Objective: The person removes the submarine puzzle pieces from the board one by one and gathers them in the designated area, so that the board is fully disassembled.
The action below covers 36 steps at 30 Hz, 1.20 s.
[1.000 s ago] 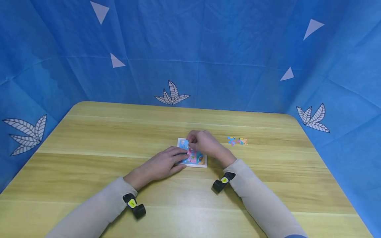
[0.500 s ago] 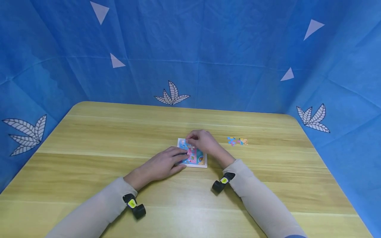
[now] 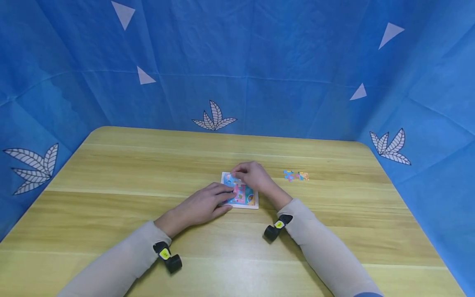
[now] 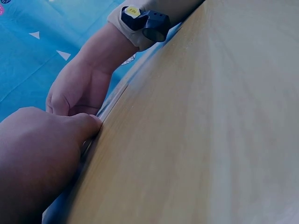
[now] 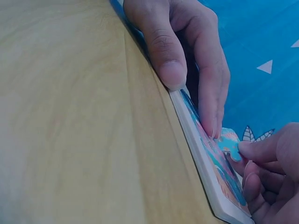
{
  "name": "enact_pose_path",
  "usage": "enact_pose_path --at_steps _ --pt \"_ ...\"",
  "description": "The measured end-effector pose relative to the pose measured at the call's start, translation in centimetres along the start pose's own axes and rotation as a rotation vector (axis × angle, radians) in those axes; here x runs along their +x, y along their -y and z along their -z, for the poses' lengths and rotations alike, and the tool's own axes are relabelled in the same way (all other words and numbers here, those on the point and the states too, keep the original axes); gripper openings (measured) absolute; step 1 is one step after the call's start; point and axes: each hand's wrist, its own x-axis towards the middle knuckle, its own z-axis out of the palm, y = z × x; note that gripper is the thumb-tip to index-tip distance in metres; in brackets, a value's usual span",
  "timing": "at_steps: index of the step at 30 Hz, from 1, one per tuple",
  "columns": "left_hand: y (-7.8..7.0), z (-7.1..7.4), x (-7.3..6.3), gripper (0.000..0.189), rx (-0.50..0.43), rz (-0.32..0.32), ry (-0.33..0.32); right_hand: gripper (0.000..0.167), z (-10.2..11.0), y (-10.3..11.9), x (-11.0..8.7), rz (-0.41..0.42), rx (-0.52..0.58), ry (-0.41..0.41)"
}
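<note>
A small jigsaw puzzle in a white-edged tray (image 3: 245,207) lies on the table, its picture in pink, blue and teal. My left hand (image 3: 205,203) rests across its left side, fingers extended over the picture; in the right wrist view the left thumb (image 5: 172,70) is at the tray's near edge. Over the upper part, my right hand (image 3: 256,177) pinches a puzzle piece (image 5: 229,142) between thumb and fingers. The piece is tilted up at the picture's surface, close to the left fingertips. In the head view my right fingers mostly hide it.
Loose puzzle pieces, one mostly blue and pink (image 3: 288,175) and one tan (image 3: 304,176), lie on the table (image 3: 334,206) right of the tray. A blue patterned cloth (image 3: 237,53) hangs behind and at both sides of the table.
My right fingers have shifted slightly left with the piece, uncovering more of the picture below them. The left hand and the loose pieces have stayed in place.
</note>
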Motion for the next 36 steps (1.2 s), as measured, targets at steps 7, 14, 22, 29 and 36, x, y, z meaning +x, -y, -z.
enact_pose_path --at_steps 7,14,22,29,36 --pt "-0.05 0.15 -0.04 0.042 -0.01 0.001 0.013 0.014 0.08 0.24 -0.17 -0.026 0.061 0.03" --pt "-0.08 0.19 -0.01 0.041 -0.015 -0.009 -0.003 0.014 0.01 0.54 -0.02 0.005 -0.041 0.01" --pt "-0.09 0.21 -0.05 0.042 -0.018 -0.005 -0.005 0.016 -0.14 0.96 0.21 -0.066 -0.051 0.008" --pt "-0.06 -0.01 -0.23 0.042 -0.01 -0.009 -0.024 0.018 -0.13 0.63 0.3 -0.124 0.031 0.015" --pt "0.03 -0.02 -0.15 0.042 0.003 -0.022 -0.037 0.019 -0.06 0.6 0.25 -0.116 0.046 0.016"
